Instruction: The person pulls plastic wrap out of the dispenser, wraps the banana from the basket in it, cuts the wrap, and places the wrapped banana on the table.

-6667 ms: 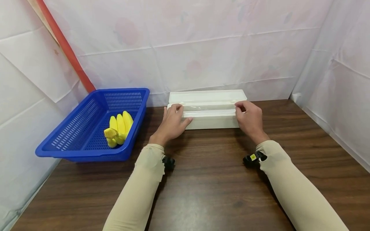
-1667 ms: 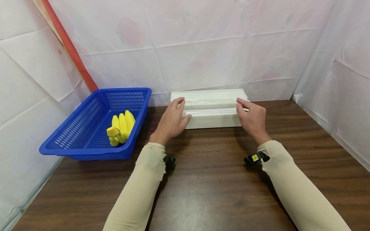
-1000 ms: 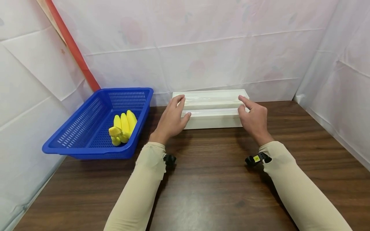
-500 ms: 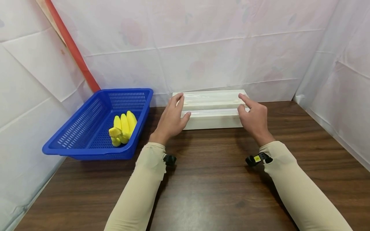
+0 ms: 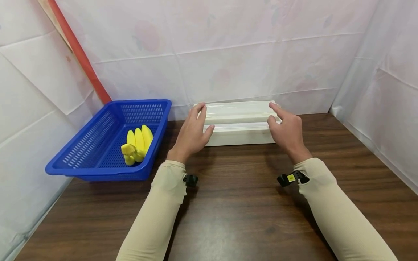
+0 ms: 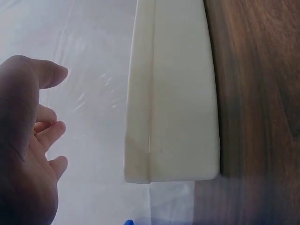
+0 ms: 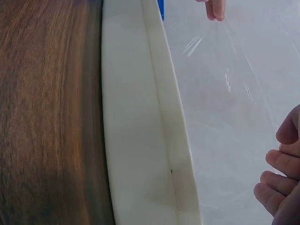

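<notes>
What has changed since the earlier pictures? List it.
The left hand and right hand have risen, drawing the clear film up from the white box. The right hand's thumb and index finger, close together at first, now stand apart. The box, the blue basket and the yellow bananas in it stay as they were.

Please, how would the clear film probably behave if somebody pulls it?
The clear film looks thin and see-through, so it is probably very light and floppy once slack. Its small shiny creases suggest it may wrinkle easily. Being so thin, it might also tear or cling to itself.
</notes>
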Tool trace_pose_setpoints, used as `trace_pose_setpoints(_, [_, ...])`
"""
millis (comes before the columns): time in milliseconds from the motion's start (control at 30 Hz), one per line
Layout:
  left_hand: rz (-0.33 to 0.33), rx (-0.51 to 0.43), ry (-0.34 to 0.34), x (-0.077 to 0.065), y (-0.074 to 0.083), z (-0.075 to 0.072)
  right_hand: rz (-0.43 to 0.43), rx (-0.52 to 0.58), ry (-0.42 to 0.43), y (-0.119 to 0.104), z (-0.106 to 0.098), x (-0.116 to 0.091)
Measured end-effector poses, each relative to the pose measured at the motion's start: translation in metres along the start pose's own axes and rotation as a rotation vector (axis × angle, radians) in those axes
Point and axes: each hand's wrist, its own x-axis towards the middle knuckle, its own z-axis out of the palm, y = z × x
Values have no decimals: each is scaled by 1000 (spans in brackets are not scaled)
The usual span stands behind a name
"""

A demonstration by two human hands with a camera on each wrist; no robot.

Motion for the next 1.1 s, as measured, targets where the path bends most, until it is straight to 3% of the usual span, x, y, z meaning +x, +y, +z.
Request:
trace_pose_setpoints(333, [50, 6, 54, 5, 1, -3, -17, -11, 21, -3, -8, 4])
trace_pose_setpoints(833, [39, 22, 98, 7, 3, -5, -18, 5, 18, -8, -17, 5])
trace_pose_setpoints(1100, [19, 4, 116, 2, 5, -10, -4, 20, -16, -10, -15, 6])
